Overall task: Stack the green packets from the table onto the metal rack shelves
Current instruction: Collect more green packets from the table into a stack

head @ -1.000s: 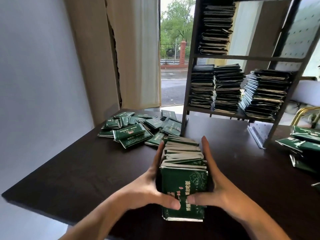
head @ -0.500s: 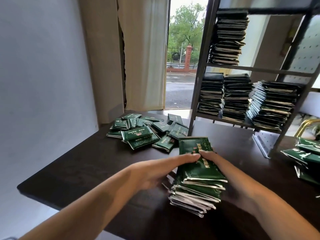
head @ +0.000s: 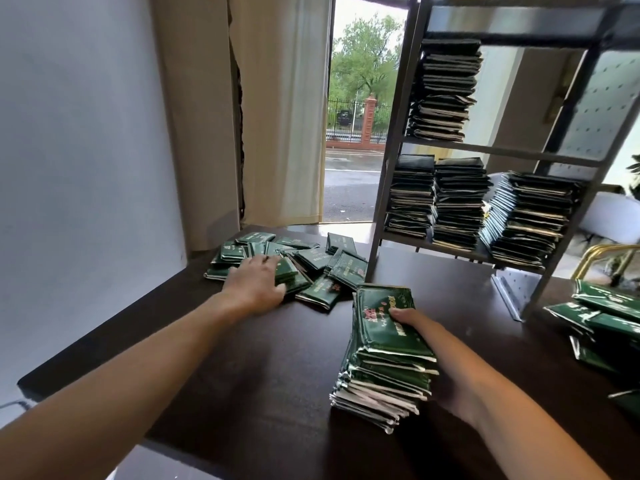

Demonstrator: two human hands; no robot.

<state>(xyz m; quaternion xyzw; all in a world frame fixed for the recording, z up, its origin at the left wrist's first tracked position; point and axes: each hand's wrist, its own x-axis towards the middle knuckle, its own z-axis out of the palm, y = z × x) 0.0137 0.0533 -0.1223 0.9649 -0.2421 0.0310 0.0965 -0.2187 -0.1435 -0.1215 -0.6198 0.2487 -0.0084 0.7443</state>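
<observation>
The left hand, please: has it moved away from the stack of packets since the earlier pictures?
Yes. The left hand has left the stack of packets and reached forward and left to the loose pile near the wall, away from the metal rack.

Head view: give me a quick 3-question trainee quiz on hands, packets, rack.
1. True or false: the left hand rests on the loose pile of packets.
2. What does the right hand hold? A) stack of packets B) curtain C) nothing
3. Fill in: the lower shelf of the metal rack shows ___ stacks.

Key: 1 true; 2 A; 3 three.
</observation>
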